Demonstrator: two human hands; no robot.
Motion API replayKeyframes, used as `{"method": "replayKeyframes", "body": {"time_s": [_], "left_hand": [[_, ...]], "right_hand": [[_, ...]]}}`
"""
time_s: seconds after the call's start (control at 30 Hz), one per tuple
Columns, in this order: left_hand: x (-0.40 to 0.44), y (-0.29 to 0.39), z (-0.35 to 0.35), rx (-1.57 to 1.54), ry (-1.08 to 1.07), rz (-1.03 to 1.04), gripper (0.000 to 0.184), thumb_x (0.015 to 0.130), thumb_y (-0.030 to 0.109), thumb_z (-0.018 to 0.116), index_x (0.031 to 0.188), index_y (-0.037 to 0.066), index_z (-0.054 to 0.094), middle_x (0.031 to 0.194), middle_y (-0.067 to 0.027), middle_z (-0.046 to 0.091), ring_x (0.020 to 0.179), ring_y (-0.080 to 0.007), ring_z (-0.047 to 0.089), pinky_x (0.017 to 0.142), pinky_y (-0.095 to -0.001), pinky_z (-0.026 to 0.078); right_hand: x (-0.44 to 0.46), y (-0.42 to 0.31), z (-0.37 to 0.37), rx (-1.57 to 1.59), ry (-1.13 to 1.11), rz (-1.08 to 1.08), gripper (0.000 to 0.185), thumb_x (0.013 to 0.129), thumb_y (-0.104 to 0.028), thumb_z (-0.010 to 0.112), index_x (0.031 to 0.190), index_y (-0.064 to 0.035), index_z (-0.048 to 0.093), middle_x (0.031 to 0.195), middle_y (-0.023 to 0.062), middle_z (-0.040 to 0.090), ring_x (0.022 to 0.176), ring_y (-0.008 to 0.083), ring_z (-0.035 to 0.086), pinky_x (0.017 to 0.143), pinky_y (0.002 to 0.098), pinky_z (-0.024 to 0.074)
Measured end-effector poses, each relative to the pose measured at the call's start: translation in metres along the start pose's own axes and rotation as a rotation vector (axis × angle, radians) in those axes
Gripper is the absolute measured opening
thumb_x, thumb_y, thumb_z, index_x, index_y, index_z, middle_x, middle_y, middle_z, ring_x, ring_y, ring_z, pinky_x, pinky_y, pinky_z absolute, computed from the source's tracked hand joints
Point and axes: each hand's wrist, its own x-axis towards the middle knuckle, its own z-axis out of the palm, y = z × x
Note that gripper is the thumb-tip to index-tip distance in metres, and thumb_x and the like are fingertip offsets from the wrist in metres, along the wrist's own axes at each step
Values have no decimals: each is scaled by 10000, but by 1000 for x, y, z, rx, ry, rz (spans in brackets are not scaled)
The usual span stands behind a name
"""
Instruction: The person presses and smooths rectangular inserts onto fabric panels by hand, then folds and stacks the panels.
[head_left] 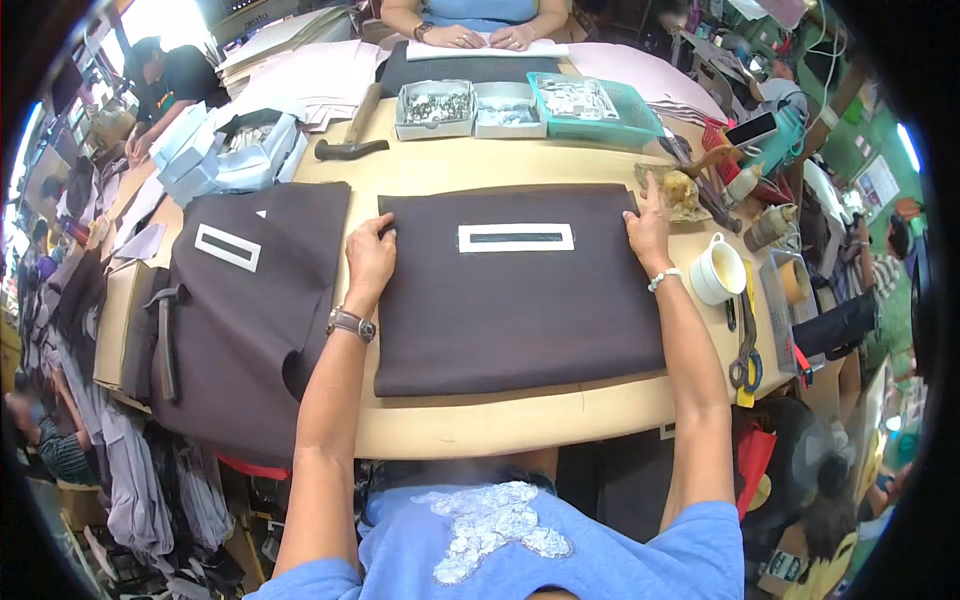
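A dark brown folded fabric panel (520,330) lies flat on the table before me. Near its top edge sits a white rectangular frame (567,237) around a dark slot. My left hand (370,260) is closed on the panel's upper left edge, fingers curled at the corner. At the upper right edge my right hand (650,232) pinches the fabric, its index finger pointing up. The fingertips under the cloth are hidden. Left of my left hand lies a second dark brown panel (255,330) with a similar white frame (203,240).
A hammer (166,345) lies on the left panel, another hammer (352,150) farther back. Boxes of metal parts (436,132) and a teal basket (630,130) stand behind. Right are a white cup (717,272) and scissors (746,360). Another person's hands (485,38) rest opposite.
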Motion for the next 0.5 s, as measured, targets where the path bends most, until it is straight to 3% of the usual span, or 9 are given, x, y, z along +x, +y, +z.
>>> {"method": "replayKeyframes", "body": {"time_s": [0.3,0.5], "left_hand": [[7,-10,6,82,55,80,266,767,49,580,1021,17,651,1017,-160,643,938,-318,612,848,-371,471],[9,-9,5,147,38,135,319,766,64,594,1079,10,614,1083,-179,601,993,-331,576,875,-386,450]], "right_hand": [[15,3,12,-67,10,-34,731,717,4,652,1365,-16,313,1295,238,437,1193,381,426,1007,398,354],[17,2,15,-106,18,-43,764,716,-33,682,1375,-34,295,1285,243,429,1166,391,442,977,416,380]]}}
